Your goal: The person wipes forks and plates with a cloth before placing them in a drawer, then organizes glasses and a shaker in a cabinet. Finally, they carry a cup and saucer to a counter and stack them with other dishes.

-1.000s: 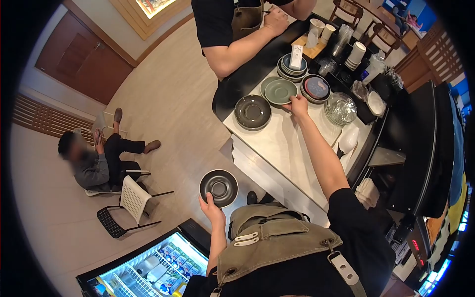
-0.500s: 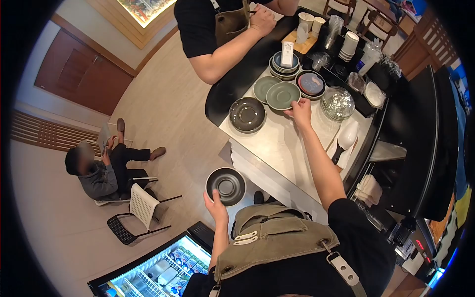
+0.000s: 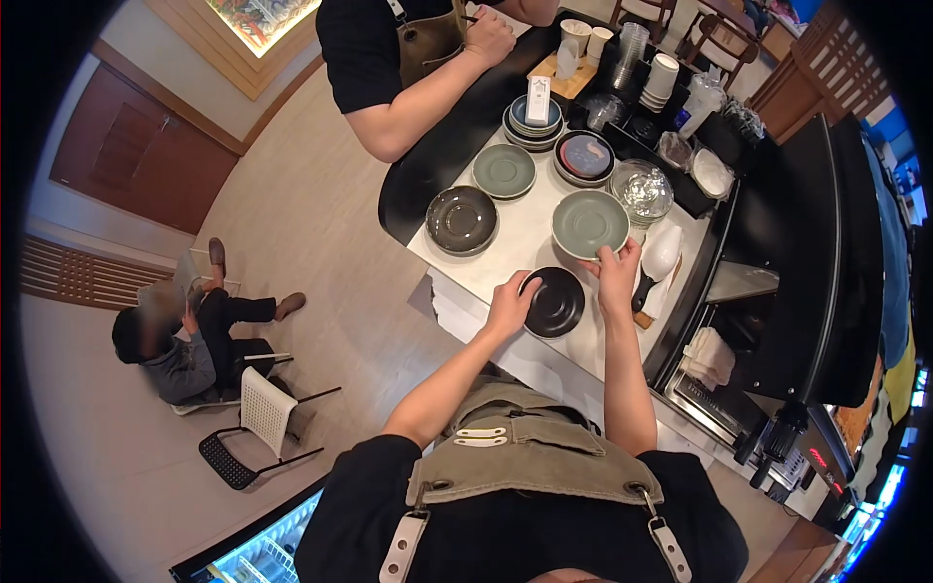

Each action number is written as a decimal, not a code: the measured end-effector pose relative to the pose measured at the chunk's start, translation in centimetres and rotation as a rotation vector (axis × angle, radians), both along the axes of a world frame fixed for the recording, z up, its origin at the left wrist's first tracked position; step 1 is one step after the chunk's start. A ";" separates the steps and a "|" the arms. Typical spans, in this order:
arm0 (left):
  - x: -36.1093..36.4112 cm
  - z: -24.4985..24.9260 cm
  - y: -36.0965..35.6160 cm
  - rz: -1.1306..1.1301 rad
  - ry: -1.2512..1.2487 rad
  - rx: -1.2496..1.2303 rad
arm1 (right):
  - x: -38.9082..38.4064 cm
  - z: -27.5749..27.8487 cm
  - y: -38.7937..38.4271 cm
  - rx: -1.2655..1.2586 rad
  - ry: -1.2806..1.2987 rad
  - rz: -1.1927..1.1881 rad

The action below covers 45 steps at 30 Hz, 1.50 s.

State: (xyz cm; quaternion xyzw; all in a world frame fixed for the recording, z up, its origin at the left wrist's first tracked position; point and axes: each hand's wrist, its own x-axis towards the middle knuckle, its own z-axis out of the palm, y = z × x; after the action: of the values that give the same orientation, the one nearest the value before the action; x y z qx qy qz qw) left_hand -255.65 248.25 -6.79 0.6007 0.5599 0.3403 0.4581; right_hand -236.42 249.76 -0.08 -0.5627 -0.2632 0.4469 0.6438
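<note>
My left hand [image 3: 509,305] grips the left rim of a black saucer [image 3: 556,303], which is over the front part of the white counter [image 3: 457,277]. To the right, my right hand [image 3: 616,276] pinches the near edge of a green saucer [image 3: 590,223], its thumb on the rim. Another green saucer [image 3: 504,170] lies on the counter further back. Left of it sits a glossy dark saucer [image 3: 462,220]. Behind the held green saucer are a stack of plates with a patterned top [image 3: 586,156] and a stack of clear glass plates [image 3: 641,190].
A co-worker's forearm [image 3: 418,102] reaches over the far counter edge. Stacked bowls [image 3: 533,119], paper cups [image 3: 663,76] and a white scoop [image 3: 663,251] stand or lie on the counter. A black machine [image 3: 768,282] borders the right. A seated person [image 3: 185,340] is at left.
My left hand has brought the black saucer from beside the counter up and right over it. My right hand has drawn the green saucer off the other one, toward me and right.
</note>
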 end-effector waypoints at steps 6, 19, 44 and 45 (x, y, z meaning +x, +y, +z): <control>1.1 0.2 3.0 -0.190 0.145 0.193 | -0.1 0.6 -2.2 0.000 -0.008 -0.115; -4.6 3.4 18.4 -0.017 0.254 0.476 | -1.6 -2.7 3.3 -0.122 -0.161 -0.066; -4.1 1.3 27.5 -0.033 0.391 0.172 | -4.2 -7.1 9.6 -0.121 -0.017 0.045; -4.1 1.6 27.5 -0.034 0.378 0.160 | -4.3 -7.2 10.1 -0.122 -0.005 0.068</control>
State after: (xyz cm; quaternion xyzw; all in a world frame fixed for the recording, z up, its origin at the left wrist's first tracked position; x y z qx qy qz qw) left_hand -259.71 275.78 -5.19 0.6977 0.5968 0.2572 0.3016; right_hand -240.72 259.88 -7.25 -0.5929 -0.2561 0.4824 0.5918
